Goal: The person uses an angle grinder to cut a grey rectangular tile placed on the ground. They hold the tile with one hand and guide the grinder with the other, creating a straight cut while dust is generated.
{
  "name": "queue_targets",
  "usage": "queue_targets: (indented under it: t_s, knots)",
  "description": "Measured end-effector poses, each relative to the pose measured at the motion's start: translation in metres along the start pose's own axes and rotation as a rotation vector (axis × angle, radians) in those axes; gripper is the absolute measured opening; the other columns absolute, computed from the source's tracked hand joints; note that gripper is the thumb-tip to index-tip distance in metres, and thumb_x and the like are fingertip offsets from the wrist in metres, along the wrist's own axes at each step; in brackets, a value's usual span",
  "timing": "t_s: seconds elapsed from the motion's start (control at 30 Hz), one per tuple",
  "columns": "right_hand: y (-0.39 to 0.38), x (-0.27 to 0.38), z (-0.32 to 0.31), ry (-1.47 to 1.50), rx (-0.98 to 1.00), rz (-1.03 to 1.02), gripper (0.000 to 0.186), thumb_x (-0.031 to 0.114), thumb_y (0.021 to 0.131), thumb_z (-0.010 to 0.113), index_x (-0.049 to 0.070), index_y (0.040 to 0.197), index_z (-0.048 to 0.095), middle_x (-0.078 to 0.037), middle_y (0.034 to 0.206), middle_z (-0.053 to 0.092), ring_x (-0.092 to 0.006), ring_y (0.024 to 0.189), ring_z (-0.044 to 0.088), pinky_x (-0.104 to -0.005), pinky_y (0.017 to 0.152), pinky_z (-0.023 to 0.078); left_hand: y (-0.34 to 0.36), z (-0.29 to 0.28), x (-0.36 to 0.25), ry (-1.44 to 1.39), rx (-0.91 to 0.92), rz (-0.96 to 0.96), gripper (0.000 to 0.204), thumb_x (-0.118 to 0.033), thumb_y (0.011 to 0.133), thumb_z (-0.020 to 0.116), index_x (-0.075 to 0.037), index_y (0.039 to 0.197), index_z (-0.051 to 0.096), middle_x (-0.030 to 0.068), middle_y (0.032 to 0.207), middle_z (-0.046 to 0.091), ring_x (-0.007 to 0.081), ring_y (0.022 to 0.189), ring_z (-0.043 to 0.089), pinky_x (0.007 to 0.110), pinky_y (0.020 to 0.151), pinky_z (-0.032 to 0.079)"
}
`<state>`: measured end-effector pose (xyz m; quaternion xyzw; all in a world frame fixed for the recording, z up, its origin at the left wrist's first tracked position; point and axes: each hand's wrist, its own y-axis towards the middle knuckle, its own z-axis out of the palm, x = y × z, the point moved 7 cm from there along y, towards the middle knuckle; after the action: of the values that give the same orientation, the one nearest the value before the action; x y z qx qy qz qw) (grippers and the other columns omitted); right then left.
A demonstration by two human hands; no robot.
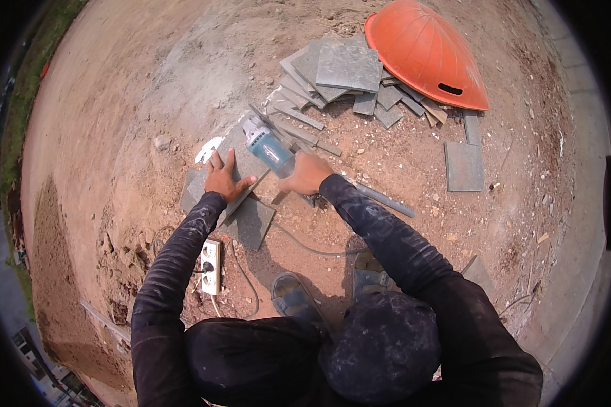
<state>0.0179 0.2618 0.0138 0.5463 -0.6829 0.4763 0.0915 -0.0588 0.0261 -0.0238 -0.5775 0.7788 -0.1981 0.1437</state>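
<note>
My right hand (306, 173) is wrapped round the rear of a teal angle grinder (271, 150), whose metal head points away toward the upper left. Beneath the grinder's head lies a grey stone tile (243, 160). On that tile's near left part rests my left hand (225, 178), its fingers spread and pressed flat, holding nothing. The grinder's disc is hard to make out at the tile's far edge. Another grey tile (252, 222) lies on the ground just below, partly under the first one.
A heap of grey tiles (348, 66) lies ahead, beside an overturned orange basin (424, 51). A single tile (464, 166) is farther right. Near my left forearm sits a white power strip (211, 266) with a plug in it. A cable (312, 251) runs across the dirt near my sandals (295, 292).
</note>
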Motion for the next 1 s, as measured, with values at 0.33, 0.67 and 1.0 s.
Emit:
queue_targets:
  t_s: [0.33, 0.67, 1.0]
  knots:
    - [-0.014, -0.002, -0.002, 0.001, 0.024, -0.013, 0.072, 0.042, 0.060, 0.075, -0.012, 0.105, 0.059, -0.030, 0.100, 0.065, -0.0393, 0.094, 0.066, -0.0413, 0.083, 0.052, -0.001, -0.001, 0.001, 0.019, -0.005, 0.007, 0.112, -0.082, 0.068, 0.057, -0.023, 0.153, 0.015, 0.0301, 0.154, 0.011, 0.0555, 0.137, 0.017, 0.063, 0.100, 0.037]
    - [-0.024, -0.008, -0.003, 0.006, -0.008, -0.014, 0.074, 0.042, 0.059, 0.076, -0.012, 0.106, 0.058, -0.030, 0.101, 0.065, -0.0402, 0.097, 0.065, -0.0405, 0.087, 0.051, -0.003, -0.005, -0.003, 0.009, -0.006, 0.015, 0.110, -0.079, 0.070, 0.059, -0.021, 0.153, 0.016, 0.0320, 0.153, 0.012, 0.0570, 0.136, 0.017, 0.056, 0.104, 0.036]
    - [-0.025, -0.010, -0.003, -0.002, -0.007, -0.010, 0.075, 0.040, 0.058, 0.077, -0.012, 0.108, 0.056, -0.030, 0.099, 0.065, -0.0400, 0.096, 0.065, -0.0403, 0.085, 0.052, -0.004, -0.007, -0.006, -0.004, -0.008, 0.012, 0.111, -0.079, 0.069, 0.060, -0.021, 0.153, 0.017, 0.0329, 0.152, 0.012, 0.0571, 0.136, 0.017, 0.055, 0.105, 0.036]
